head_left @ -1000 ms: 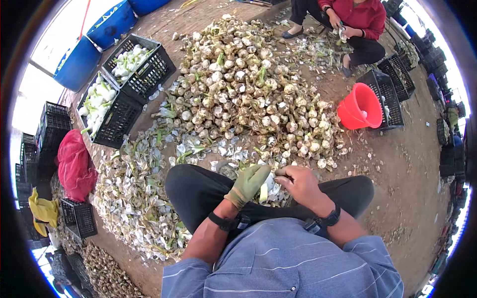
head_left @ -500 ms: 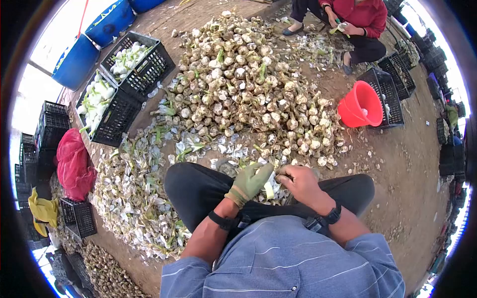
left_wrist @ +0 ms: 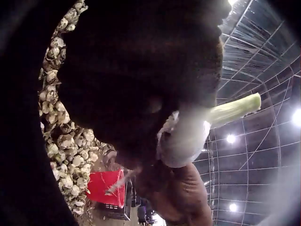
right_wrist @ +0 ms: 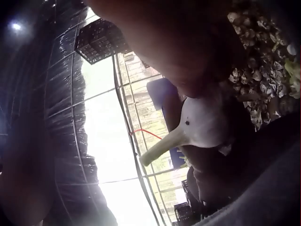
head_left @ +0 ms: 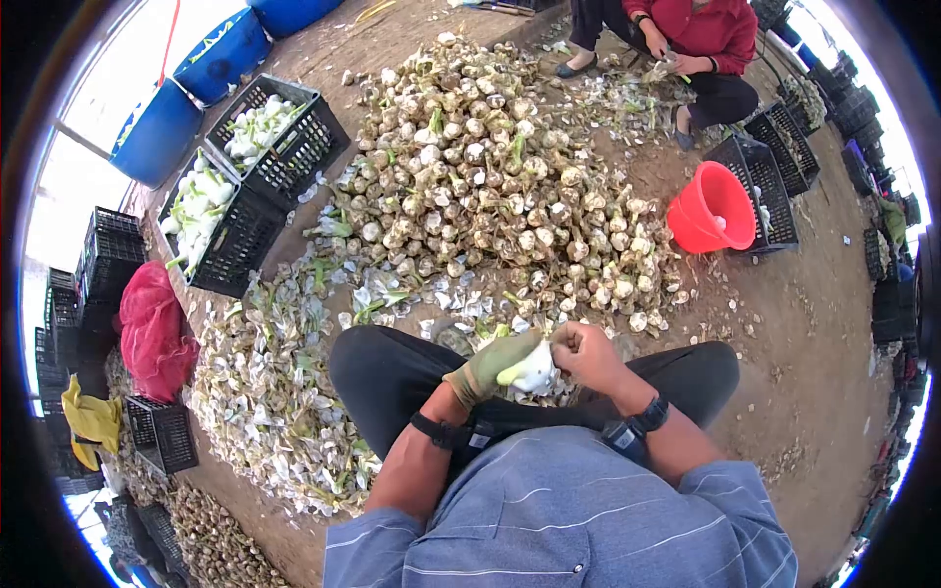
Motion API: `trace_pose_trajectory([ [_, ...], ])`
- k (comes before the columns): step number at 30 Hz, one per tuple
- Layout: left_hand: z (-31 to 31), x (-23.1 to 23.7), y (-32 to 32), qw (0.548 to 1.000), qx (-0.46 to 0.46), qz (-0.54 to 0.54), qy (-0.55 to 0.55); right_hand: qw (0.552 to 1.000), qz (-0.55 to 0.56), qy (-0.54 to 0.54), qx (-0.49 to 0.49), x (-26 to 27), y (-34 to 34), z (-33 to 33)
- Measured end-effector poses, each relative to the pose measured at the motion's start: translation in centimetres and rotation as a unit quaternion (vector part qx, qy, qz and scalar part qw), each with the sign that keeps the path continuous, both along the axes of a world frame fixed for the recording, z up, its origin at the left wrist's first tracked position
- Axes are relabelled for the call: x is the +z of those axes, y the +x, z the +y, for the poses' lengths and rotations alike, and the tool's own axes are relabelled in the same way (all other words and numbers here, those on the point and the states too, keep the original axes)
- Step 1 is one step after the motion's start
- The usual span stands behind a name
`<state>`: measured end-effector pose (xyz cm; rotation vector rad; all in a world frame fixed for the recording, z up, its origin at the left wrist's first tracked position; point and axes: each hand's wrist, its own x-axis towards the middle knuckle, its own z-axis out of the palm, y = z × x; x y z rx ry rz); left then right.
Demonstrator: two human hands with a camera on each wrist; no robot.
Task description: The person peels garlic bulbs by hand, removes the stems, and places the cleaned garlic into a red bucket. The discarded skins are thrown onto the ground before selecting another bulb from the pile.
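Observation:
In the head view my gloved left hand grips a white garlic bulb low between my crossed legs. The bulb's cut green stem sticks out past the glove. My bare right hand has its fingers curled at the other side of the bulb, thumb and fingertips pinching its surface. Seen from the right wrist, the bulb is smooth and white with a small dark spot near the stem. A thin pale strip, blurred, shows beside the right hand in the left wrist view.
A big heap of unpeeled garlic lies ahead, with loose skins to the left. Crates of peeled garlic stand at the left; a red bucket stands at the right. Another person in red sits across the heap.
The bulb has turned between my hands: its round white body now faces up and its stem points left, where earlier the stem pointed down toward me.

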<state>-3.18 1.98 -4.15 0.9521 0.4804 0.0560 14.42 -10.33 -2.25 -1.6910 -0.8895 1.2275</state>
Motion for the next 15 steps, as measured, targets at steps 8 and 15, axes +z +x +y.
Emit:
trace_pose_trajectory([
  [8,-0.5,-0.7,0.3,0.960,0.206,-0.102,-0.163,0.995,0.081,0.030,-0.048,2.8,-0.9,0.1],
  [15,-0.9,-0.4,0.5,0.942,0.243,-0.102,-0.209,0.996,-0.048,0.072,0.017,3.6,-2.8,0.8],
])
